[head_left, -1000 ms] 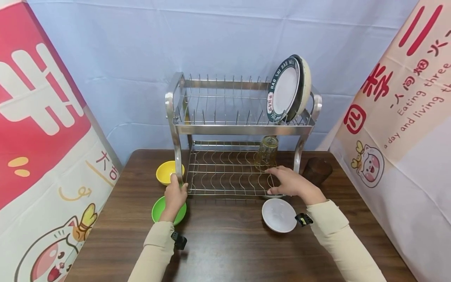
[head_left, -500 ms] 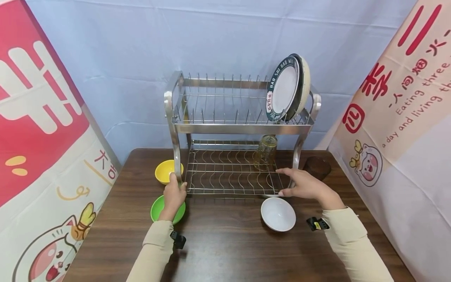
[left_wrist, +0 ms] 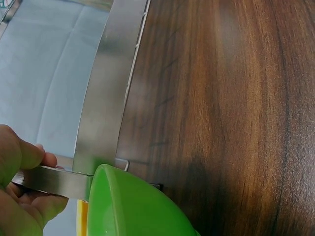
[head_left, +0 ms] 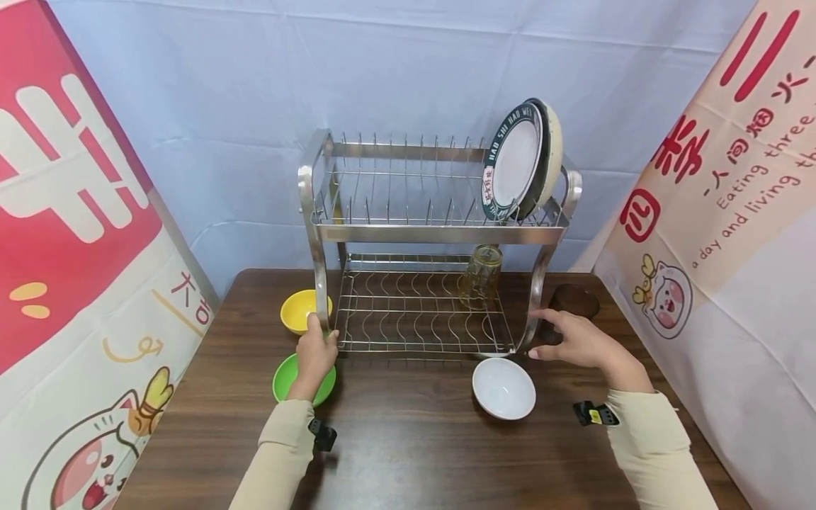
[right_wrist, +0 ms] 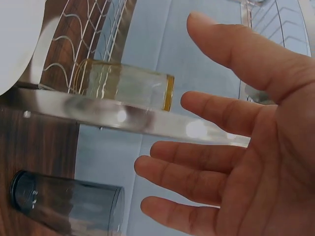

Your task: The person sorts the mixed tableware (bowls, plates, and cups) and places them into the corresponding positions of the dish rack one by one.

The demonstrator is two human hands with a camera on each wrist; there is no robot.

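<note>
Notably, the right hand [head_left: 583, 345], fingers extended and empty, has shifted farther right, so the glass [head_left: 482, 278] stands unhandled; centre-left, the left hand [head_left: 315, 359] grips the rack [head_left: 440, 234].

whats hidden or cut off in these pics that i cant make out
- Head view: part of the green bowl, covered by the left hand.
- Head view: lower part of the dark cup, mostly behind the right hand.
- Head view: whether that hand touches the rack; the two overlap.
- Left wrist view: most of the yellow bowl, behind the green one.
- Right wrist view: much of the white bowl, cut off by the edges.
</note>
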